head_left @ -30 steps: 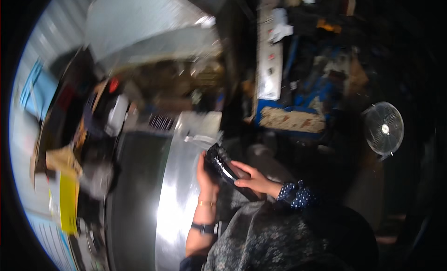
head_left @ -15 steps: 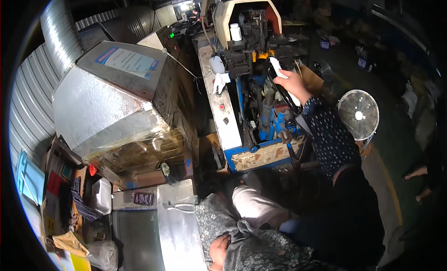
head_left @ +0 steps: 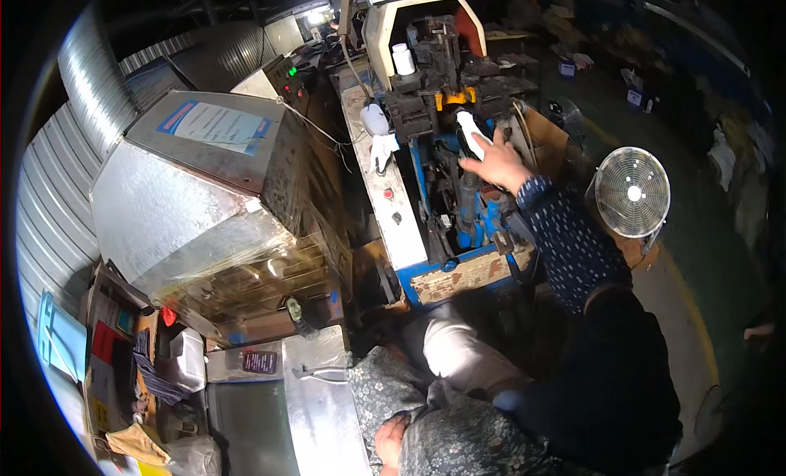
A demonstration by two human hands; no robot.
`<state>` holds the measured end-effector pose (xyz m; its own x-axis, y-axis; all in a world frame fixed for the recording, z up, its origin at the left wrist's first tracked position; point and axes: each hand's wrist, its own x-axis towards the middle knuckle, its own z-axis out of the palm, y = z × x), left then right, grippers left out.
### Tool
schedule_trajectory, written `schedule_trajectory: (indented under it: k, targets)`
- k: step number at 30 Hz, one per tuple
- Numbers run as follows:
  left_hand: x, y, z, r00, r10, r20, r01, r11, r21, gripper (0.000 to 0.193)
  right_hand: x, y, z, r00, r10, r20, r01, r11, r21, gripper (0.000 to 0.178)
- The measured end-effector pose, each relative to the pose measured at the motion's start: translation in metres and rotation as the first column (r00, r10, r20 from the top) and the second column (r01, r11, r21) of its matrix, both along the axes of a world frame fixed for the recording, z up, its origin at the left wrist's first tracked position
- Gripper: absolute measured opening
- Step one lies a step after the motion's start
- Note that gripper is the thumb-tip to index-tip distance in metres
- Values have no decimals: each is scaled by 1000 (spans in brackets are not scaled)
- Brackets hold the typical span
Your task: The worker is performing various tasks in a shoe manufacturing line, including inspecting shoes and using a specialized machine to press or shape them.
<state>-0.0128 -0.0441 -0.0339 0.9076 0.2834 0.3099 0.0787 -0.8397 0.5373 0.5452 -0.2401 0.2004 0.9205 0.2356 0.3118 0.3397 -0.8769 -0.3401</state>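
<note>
My right hand (head_left: 499, 162), in a dark dotted sleeve, reaches over the blue-framed machine (head_left: 426, 291) with its fingers spread. A long white piece (head_left: 469, 132) lies at its fingertips, below the machine's yellow part (head_left: 455, 98). The fingers touch or nearly touch this piece; I cannot tell which, and part of it is behind them. My left hand (head_left: 391, 440) rests low in the view against grey floral cloth (head_left: 475, 431). Its fingertips are lost in the cloth's folds, so its grip cannot be made out.
A metal hood (head_left: 164, 202) stands left of the machine. Pliers (head_left: 321, 374) and a dark packet (head_left: 259, 361) lie on the near-left bench (head_left: 323, 415). A white bottle (head_left: 403, 59) stands on the machine, and a round fan (head_left: 631, 193) is to its right.
My right hand has moved slightly left and down, and its fingers have spread from their grip on the white piece. That piece now sits lower on the machine. My left hand stays on the cloth.
</note>
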Motion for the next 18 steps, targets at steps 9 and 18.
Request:
schedule_trajectory:
  k: [9, 18]
  targets:
    - [4, -5, 8, 1000, -6, -15, 6, 1000, -20, 28, -8, -16, -52, 916, 38, 400, -55, 998, 30, 52]
    - [-57, 7, 22, 975, 220, -24, -214, 909, -358, 23, -45, 5, 33, 991, 98, -93, -104, 993, -62, 51]
